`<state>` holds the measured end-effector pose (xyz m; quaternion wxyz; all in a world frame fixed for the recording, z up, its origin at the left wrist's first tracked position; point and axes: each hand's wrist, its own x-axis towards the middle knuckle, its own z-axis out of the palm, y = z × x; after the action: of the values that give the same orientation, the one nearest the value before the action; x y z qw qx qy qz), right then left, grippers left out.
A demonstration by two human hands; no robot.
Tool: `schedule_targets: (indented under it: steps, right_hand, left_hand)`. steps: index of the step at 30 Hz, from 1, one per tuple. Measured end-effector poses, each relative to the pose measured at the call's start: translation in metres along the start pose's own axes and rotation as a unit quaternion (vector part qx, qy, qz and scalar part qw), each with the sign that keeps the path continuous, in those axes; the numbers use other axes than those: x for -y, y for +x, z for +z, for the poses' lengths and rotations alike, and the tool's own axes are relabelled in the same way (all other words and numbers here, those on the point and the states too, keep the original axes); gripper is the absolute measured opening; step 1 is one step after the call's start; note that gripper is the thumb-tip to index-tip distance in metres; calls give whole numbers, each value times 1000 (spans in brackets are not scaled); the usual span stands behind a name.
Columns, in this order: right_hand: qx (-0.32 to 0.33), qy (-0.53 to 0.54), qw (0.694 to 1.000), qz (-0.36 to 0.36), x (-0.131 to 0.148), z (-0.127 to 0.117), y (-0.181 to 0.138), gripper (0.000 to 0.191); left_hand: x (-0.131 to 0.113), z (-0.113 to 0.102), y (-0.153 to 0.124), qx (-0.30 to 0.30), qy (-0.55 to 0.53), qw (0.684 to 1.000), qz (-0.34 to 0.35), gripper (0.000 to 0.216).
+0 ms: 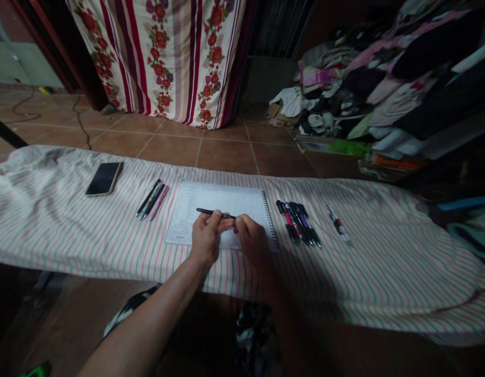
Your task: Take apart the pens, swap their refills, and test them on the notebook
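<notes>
Over a spiral notebook [230, 196], both hands hold one black pen [205, 211] that lies roughly level. My left hand [206, 235] is closed, pinching the pen near its middle. At the pen's right end, the fingers of my right hand [250, 238] are closed on it. That end is partly hidden by the fingers. Left of the notebook lie several pens [152, 200], one of them pink. To its right is a row of several pens [299, 222] with dark, red and purple parts. Farther right lies a single pen-like item [337, 221].
A striped cloth [387, 251] covers the long surface. A dark-screened phone [104, 178] lies at its left. Beyond, a floral curtain [179, 57] hangs above the tiled floor [222, 152]. Clothes [368, 78] are heaped at the back right.
</notes>
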<state>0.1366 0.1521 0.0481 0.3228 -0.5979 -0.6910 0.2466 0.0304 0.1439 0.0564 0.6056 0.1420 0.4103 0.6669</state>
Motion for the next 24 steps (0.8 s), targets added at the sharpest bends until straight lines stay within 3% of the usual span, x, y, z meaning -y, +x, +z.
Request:
schedule_targets:
  steps: [4, 8, 13, 16, 18, 24]
  right_hand:
    - [34, 24, 997, -71, -3, -5, -1, 31]
    - [55, 53, 993, -91, -2, -9, -1, 30]
    - [51, 109, 991, -51, 0, -10, -1, 34]
    - [49, 203, 978, 8, 2, -8, -3, 37]
    - [65, 296, 951, 66, 2, -7, -5, 37]
    - [181, 523, 812, 183, 4, -7, -8, 35]
  left_hand:
    - [-7, -1, -1, -6, 0, 1000, -16, 18]
    - [-10, -3, -2, 4, 1, 1000, -23, 17]
    - [-10, -6, -1, 33, 8, 999, -3, 21]
    - [-10, -6, -2, 58, 12, 998, 8, 25]
    - [-11, -6, -3, 71, 12, 997, 12, 27]
    - [-16, -5, -6, 79, 12, 997, 5, 27]
